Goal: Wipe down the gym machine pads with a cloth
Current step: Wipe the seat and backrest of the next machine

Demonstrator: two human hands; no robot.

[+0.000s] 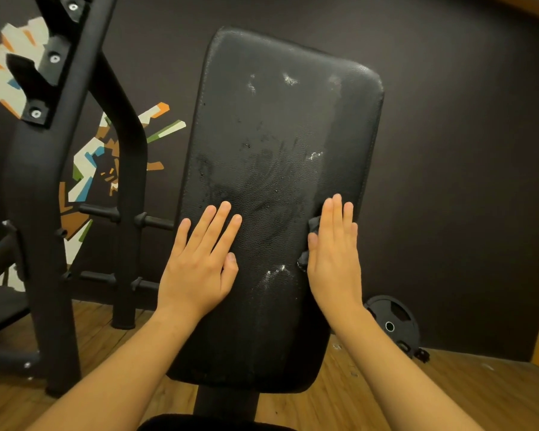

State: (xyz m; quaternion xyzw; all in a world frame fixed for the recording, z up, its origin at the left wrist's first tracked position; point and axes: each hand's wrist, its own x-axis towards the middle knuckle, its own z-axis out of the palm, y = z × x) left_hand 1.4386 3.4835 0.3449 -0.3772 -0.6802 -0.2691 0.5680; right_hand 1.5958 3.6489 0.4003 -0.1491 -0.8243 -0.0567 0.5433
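**A:** Fig. 1, head view; what is shown?

**B:** The black back pad (pixel 280 126) of a gym machine; the left hand (pixel 199 262) lies flat on its lower left part, fingers straight and slightly spread, holding nothing; the right hand (pixel 333 253) lies flat near the pad's right edge, fingers straight and together, pressing a dark cloth (pixel 314 223) against the vinyl; only a bunched edge of the cloth shows, beside the thumb.

**A:** And the surface?

**B:** Damp smears cross the middle; white flecks (pixel 290 79) sit near the top, right of centre, and between the two hands; these look not yet wiped.

**A:** What could go wrong from here?

**B:** Three things, in my judgement; (i) the cloth is pinned by an open palm, not gripped, so a quick stroke may leave it behind or drop it to the wooden floor (pixel 448 384); (ii) bunched this small, it covers a narrow strip, so the upper flecks may be missed; (iii) the bare left palm rests on wet-looking vinyl, so it may slide under leaned weight or print the cleaned area.

**A:** Surroundings?

**B:** A black frame (pixel 44 213) at left; a weight plate (pixel 392 321) against the wall, lower right; both well apart from the hands.
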